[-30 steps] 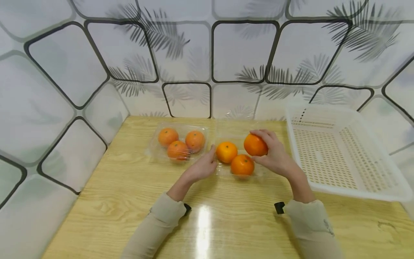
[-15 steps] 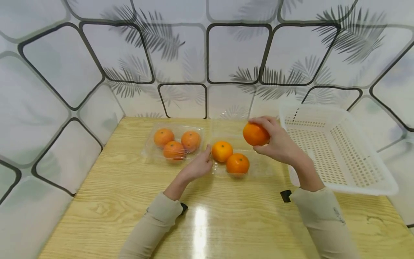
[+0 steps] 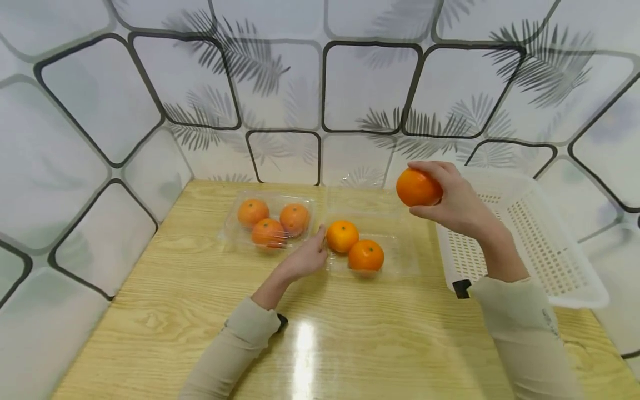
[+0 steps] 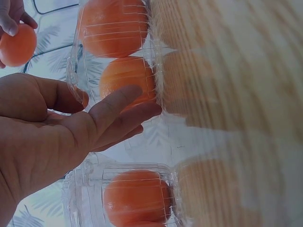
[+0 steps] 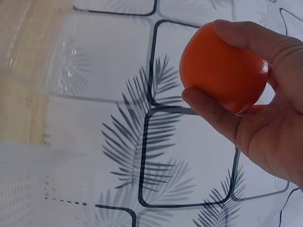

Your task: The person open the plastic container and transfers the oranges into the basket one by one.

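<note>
Orange [image 5: 222,68] held between right fingers [image 5: 210,111], in midair, left fingers [image 4: 113,109] pinching clear box [image 3: 400,253]

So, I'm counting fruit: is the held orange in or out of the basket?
Out: the right hand holds the orange up, clear of the basket.

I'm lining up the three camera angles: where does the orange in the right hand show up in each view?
Head: orange right of centre, in the right hand.
Left wrist: orange near the top-left corner.
Right wrist: orange at upper right.
Shared landmark: the leaf-patterned backdrop.
</note>
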{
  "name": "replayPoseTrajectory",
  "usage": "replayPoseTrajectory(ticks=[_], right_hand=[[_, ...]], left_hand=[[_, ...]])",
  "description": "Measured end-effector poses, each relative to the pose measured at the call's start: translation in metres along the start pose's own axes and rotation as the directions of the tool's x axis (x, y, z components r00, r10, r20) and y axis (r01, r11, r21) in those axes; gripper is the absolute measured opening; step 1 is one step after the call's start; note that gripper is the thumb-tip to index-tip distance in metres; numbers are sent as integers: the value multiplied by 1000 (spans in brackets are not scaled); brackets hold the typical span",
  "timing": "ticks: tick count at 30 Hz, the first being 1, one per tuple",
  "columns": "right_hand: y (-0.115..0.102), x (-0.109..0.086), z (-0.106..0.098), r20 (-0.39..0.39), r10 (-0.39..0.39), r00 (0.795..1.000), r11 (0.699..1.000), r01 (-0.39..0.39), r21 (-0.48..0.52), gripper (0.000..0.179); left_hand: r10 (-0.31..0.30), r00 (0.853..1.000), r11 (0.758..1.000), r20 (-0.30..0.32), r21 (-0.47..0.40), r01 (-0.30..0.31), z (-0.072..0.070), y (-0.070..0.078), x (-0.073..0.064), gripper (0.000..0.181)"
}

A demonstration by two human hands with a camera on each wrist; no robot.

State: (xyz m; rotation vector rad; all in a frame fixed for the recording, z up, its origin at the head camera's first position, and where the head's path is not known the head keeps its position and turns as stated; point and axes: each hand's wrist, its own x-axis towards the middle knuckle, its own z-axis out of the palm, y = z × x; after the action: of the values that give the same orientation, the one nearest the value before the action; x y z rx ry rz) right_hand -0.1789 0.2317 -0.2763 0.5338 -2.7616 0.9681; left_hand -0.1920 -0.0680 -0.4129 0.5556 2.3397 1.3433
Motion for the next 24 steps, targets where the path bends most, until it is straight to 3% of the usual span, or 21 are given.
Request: replayPoseTrajectory(ticks=[11, 24], right_hand=[[31, 5, -30, -2, 123, 992, 992, -123, -3, 79], [71, 4, -37, 35, 237, 971, 970, -238, 46, 81]], left_hand=[[0, 1000, 1000, -9, 23, 0, 2, -4, 3, 65], [13, 1000, 999, -20, 52, -12, 1, -1, -1, 65]])
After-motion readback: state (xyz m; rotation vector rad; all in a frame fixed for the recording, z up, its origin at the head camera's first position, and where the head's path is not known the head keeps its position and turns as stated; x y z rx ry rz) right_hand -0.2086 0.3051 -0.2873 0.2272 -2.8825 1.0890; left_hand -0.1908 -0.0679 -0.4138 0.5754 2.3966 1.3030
